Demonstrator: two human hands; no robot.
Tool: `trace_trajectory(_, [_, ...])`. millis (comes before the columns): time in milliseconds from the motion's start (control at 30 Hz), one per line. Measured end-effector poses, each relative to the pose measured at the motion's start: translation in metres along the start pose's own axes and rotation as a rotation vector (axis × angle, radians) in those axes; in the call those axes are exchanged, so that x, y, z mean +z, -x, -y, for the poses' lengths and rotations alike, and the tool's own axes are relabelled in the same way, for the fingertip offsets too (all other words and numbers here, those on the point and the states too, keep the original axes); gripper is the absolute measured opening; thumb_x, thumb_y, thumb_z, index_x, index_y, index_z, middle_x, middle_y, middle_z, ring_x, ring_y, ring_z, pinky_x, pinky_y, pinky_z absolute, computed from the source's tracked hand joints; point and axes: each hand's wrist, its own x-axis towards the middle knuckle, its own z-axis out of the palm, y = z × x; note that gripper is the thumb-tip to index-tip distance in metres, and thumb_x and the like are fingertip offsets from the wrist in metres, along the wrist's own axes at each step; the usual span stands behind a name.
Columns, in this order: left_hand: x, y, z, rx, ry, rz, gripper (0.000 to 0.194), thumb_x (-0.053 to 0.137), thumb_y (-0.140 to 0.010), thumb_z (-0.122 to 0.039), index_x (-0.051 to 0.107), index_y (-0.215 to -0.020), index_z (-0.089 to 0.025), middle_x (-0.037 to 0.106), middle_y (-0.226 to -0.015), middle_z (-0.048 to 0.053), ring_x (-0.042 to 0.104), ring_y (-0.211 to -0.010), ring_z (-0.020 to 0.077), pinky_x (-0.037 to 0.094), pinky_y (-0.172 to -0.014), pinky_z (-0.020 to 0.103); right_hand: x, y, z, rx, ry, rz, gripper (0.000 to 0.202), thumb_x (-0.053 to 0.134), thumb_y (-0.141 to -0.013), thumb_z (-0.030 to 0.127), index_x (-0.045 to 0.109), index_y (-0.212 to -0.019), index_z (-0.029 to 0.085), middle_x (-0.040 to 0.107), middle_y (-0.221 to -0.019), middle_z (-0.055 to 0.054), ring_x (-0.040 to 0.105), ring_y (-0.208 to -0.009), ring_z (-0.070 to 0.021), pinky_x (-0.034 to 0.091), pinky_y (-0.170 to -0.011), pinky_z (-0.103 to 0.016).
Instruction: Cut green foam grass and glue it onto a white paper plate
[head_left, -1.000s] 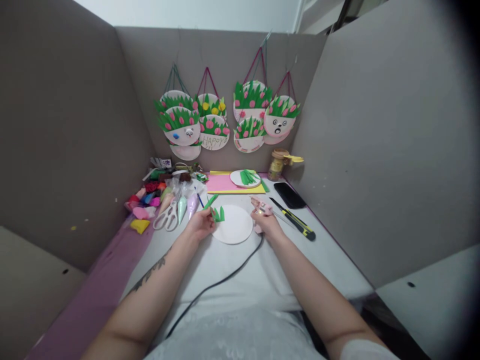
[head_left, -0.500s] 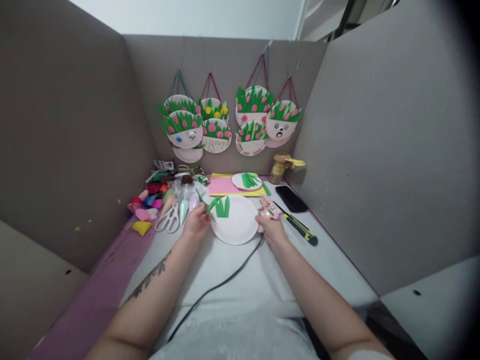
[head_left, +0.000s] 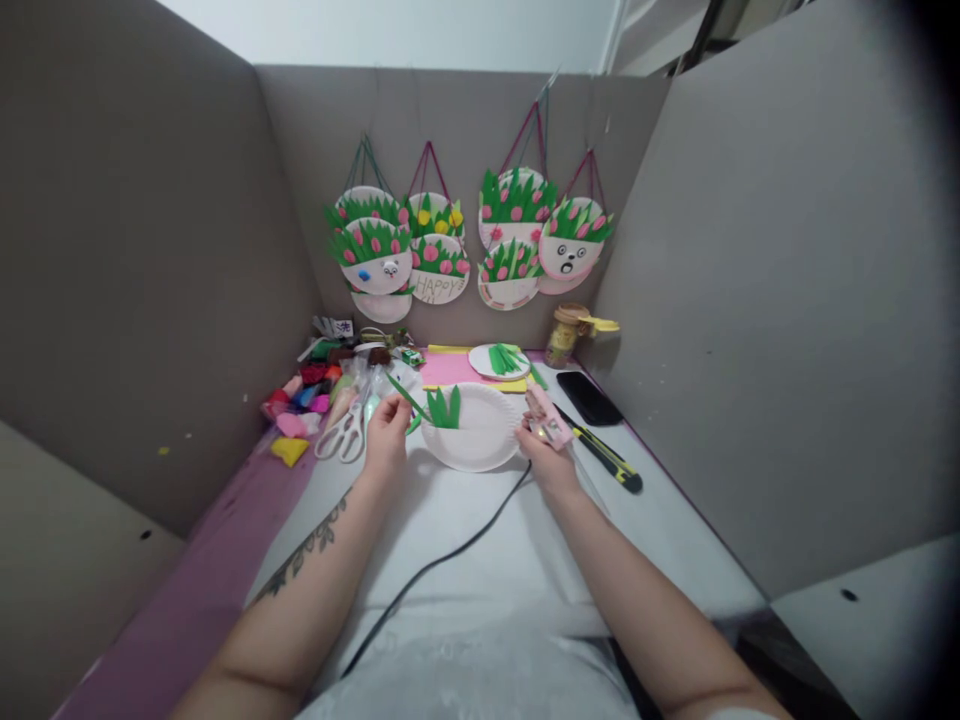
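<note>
A white paper plate with a half-plate pocket sits between my hands, and green paper leaves stand in the pocket's left part. My left hand, at the plate's left rim, pinches a long green paper strip that slants up to the left. Another bit of green shows beside those fingertips. In my right hand is a pink glue gun, its body tilted up and to the left. The thumb of that hand lies at the plate's right rim; whether it grips the rim I cannot tell.
Behind the plate, more green strips lie on another white plate. White scissors and colourful clay packs are left; a cutter knife, phone and jar right. A black cord crosses the front. Decorated plates hang behind.
The plate has tipped, its pocket edge now showing. My left hand has shifted slightly left and up with the green strip. The glue gun has turned a little in my right hand.
</note>
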Motion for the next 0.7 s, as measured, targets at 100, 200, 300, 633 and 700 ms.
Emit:
trace_trajectory(100, [0.0,-0.001,-0.002,0.023,0.011,-0.026,0.022,0.071,-0.074,-0.036,0.058,-0.072,-0.019,0.046,-0.064,-0.005,0.038,-0.058,0.0084,0.031,-0.055,0.021,0.0,-0.002,-0.001,-0.048,0.003,0.014,0.053,0.075,-0.065,0.032,0.067,-0.116,0.02,0.069,-0.11,-0.007,0.066,-0.095,-0.0235,0.054,-0.076,-0.031])
trace_trajectory(200, [0.0,-0.001,-0.002,0.026,0.023,-0.019,0.022,0.072,-0.074,-0.037,0.059,-0.073,-0.019,0.045,-0.063,-0.005,0.037,-0.057,0.0083,0.031,-0.054,0.02,0.0,-0.003,-0.002,-0.056,0.007,0.028,0.054,0.075,-0.065,0.032,0.067,-0.117,0.02,0.07,-0.109,-0.007,0.066,-0.096,-0.0247,0.054,-0.077,-0.034])
trace_trajectory(300, [0.001,0.0,-0.002,0.027,0.037,0.004,0.021,0.072,-0.075,-0.036,0.06,-0.074,-0.019,0.046,-0.064,-0.005,0.037,-0.058,0.0081,0.031,-0.054,0.02,0.0,-0.003,-0.003,-0.043,0.003,0.043,0.055,0.075,-0.065,0.033,0.066,-0.118,0.022,0.068,-0.114,-0.006,0.065,-0.102,-0.0254,0.054,-0.081,-0.036])
trace_trajectory(633, [0.0,-0.002,-0.001,0.027,0.016,-0.013,0.023,0.072,-0.075,-0.038,0.059,-0.073,-0.019,0.048,-0.064,-0.004,0.037,-0.056,0.0081,0.03,-0.052,0.02,-0.003,-0.005,-0.012,-0.03,0.005,0.043,0.053,0.078,-0.065,0.034,0.067,-0.116,0.022,0.069,-0.115,-0.007,0.065,-0.101,-0.0256,0.054,-0.082,-0.037])
trace_trajectory(700, [0.0,-0.002,-0.001,0.025,0.009,-0.006,0.022,0.071,-0.075,-0.037,0.059,-0.074,-0.019,0.048,-0.065,-0.004,0.037,-0.056,0.0082,0.03,-0.053,0.02,-0.003,-0.004,-0.01,-0.029,0.009,0.044,0.054,0.078,-0.066,0.036,0.066,-0.117,0.022,0.069,-0.116,-0.008,0.065,-0.102,-0.0258,0.054,-0.083,-0.038])
